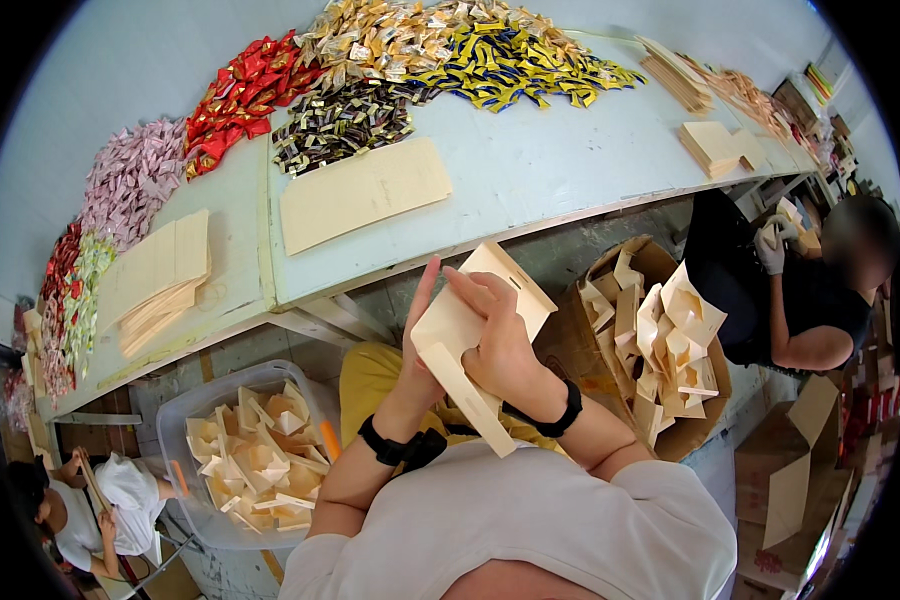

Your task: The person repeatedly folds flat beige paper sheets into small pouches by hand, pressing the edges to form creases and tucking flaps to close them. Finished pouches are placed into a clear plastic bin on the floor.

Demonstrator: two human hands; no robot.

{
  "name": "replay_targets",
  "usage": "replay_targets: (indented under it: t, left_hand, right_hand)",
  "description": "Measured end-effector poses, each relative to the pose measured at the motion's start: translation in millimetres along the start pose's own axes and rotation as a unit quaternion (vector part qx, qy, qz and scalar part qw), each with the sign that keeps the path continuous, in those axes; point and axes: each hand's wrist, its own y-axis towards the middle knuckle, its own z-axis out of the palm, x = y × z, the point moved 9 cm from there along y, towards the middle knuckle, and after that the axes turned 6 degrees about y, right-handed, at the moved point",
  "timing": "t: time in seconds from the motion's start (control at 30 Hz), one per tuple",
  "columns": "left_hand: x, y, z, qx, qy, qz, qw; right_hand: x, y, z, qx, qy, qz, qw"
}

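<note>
A cream cardboard carton [444,328], partly folded with side flaps standing up, is between my two hands above my lap. My right hand [507,350] is closed on it, with bent fingers over the upper part and the thumb pressed near the panel. Along the carton's left side lies my left hand [420,340], gripping its edge with one finger pointing up; its other fingers are mostly hidden behind the card. One long narrow flap angles down toward my shirt.
A clear plastic tub [175,440] of folded cartons stands left, a brown cardboard box [595,372] of more cartons right. On the table [530,170] lie flat card stacks [365,195] and heaps of wrapped sweets [350,125]. Co-workers sit at right [820,290] and lower left [80,510].
</note>
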Motion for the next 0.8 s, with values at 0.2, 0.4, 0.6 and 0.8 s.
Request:
replay_targets:
  t: [0.2,0.4,0.6,0.8]
  left_hand:
    - [-3,1,-4,0.008,0.055,-0.008,0.998]
    - [4,5,-18,0.141,0.122,-0.004,0.982]
    - [-6,-2,-27,0.003,-0.076,-0.099,0.992]
    - [19,-1,-57,0.002,-0.111,-0.191,0.975]
  right_hand:
    - [-5,8,-11,-0.021,0.041,0.01,0.999]
    - [-2,22,-15,0.082,0.046,0.057,0.994]
    - [16,30,-35,0.083,0.094,0.013,0.992]
    - [28,7,-6,0.276,-0.083,-0.061,0.956]
